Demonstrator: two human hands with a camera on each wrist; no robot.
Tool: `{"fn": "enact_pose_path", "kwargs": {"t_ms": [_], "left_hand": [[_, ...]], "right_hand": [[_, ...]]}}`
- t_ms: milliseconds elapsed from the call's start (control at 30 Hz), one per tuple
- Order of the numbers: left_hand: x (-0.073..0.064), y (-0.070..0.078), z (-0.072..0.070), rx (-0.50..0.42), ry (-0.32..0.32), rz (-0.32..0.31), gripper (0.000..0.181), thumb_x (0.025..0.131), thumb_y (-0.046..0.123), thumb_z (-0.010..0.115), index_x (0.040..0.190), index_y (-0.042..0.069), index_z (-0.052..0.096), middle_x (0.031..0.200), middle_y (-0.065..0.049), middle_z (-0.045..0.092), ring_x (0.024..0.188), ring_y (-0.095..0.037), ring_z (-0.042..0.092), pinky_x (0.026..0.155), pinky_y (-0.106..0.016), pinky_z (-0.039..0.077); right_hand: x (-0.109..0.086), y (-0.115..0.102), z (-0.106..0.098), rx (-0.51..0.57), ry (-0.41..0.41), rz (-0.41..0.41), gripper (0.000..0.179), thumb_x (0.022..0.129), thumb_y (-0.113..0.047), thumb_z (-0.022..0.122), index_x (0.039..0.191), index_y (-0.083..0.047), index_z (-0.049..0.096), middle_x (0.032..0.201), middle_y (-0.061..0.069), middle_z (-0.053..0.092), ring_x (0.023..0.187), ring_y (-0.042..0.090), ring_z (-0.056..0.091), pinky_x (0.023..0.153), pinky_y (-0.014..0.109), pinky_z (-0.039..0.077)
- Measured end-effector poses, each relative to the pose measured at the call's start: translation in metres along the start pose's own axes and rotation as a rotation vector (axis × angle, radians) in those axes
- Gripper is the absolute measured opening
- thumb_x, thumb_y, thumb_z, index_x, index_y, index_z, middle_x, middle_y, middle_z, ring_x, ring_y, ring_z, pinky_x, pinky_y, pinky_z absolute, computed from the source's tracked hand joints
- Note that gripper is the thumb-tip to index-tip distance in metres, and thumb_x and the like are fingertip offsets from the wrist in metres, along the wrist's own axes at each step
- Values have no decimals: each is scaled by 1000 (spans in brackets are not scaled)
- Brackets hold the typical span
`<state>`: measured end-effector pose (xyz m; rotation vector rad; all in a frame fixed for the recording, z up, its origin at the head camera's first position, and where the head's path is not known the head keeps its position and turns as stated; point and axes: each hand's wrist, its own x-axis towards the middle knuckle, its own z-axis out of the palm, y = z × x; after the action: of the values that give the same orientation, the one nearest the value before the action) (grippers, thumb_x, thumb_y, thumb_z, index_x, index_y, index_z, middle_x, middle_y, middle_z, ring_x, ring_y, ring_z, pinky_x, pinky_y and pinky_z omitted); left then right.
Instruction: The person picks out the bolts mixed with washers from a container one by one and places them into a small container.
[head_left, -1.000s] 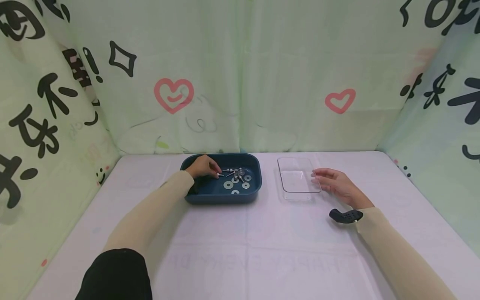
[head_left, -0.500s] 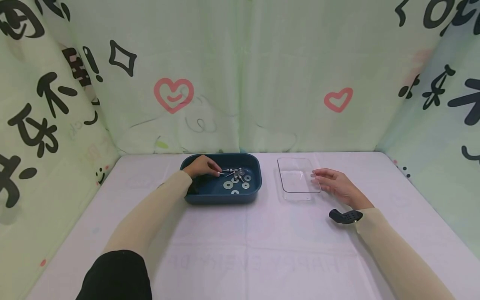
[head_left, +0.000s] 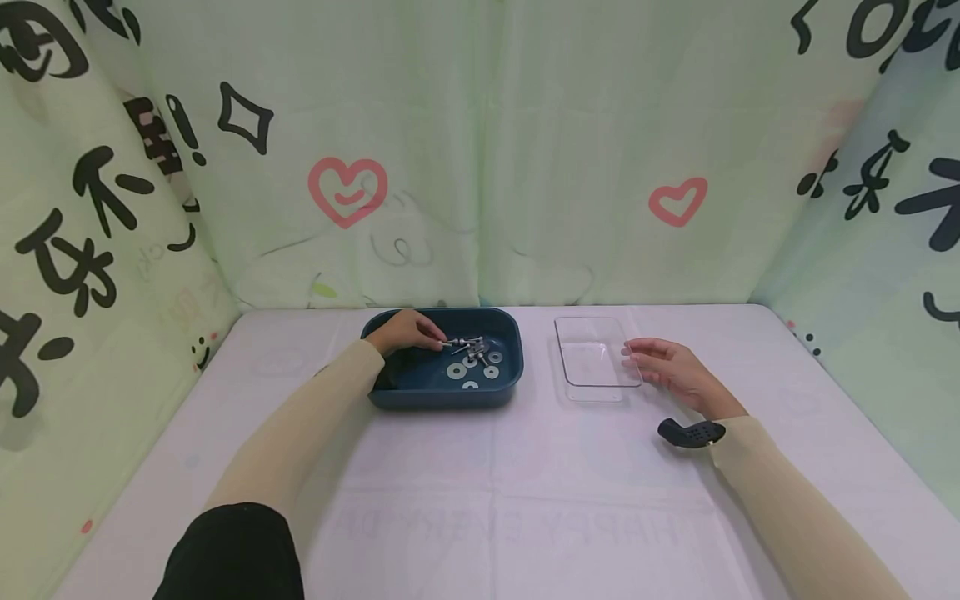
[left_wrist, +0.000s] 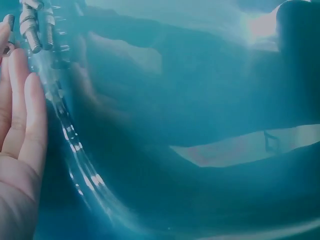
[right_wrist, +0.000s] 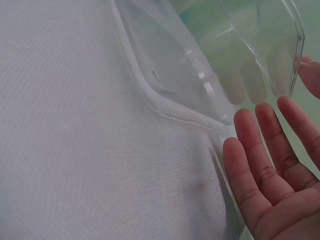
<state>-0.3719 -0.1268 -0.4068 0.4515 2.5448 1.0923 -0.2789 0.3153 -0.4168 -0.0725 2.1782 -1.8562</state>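
Observation:
My left hand [head_left: 405,333] reaches over the left rim of a dark blue tray [head_left: 442,400] and pinches a small metal bolt [left_wrist: 11,22] between thumb and fingertips. Right beside those fingertips lies a pile of metal bolts [head_left: 477,347], partly covered by the hand in the head view. Several flat washers [head_left: 456,370] are spread on the tray floor. Over on the right stands a clear plastic box [head_left: 592,385]. My right hand [head_left: 675,371] rests along its right side, fingers fairly straight [right_wrist: 250,140] by the wall and thumb near the rim.
A white cloth [head_left: 495,492] covers the table under both containers. Light green printed curtains [head_left: 525,167] enclose the back and both sides. A black strap device [head_left: 692,432] sits at the right wrist.
My left hand has shifted slightly up and to the right with the bolt, closer to the pile. The right hand and the clear box have stayed in place.

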Motion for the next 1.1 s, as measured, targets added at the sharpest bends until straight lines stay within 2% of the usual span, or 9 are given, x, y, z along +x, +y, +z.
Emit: {"fn": "enact_pose_path", "kwargs": {"t_ms": [267,600,967,1100], "left_hand": [[-3,8,-6,21,22,-2,26,85,14,69,108,1,70,112,-15,69,95,-22,62,93,-36,50],[-2,9,-12,-15,42,-32,26,85,15,69,108,3,70,114,-14,68,99,-24,61,97,-39,48],[-10,18,-26,-33,89,11,27,85,11,69,109,-1,69,112,-19,68,97,-25,63,95,-39,50],[-14,20,-32,-44,106,39,26,85,10,68,108,-2,69,112,-19,68,98,-26,63,95,-39,50]], "right_hand": [[1,2,-1,-7,11,9,30,91,-23,62,119,-14,54,97,-25,64,91,-5,62,80,13,51],[1,0,0,0,7,20,38,91,-22,62,125,-7,51,98,-24,64,92,-6,62,80,14,51],[1,-1,1,-1,17,17,29,91,-22,62,118,-14,54,98,-23,64,91,-5,62,81,13,51],[2,1,1,-39,28,25,37,91,-26,62,122,-10,51,99,-24,62,92,-6,61,81,13,51]]}}
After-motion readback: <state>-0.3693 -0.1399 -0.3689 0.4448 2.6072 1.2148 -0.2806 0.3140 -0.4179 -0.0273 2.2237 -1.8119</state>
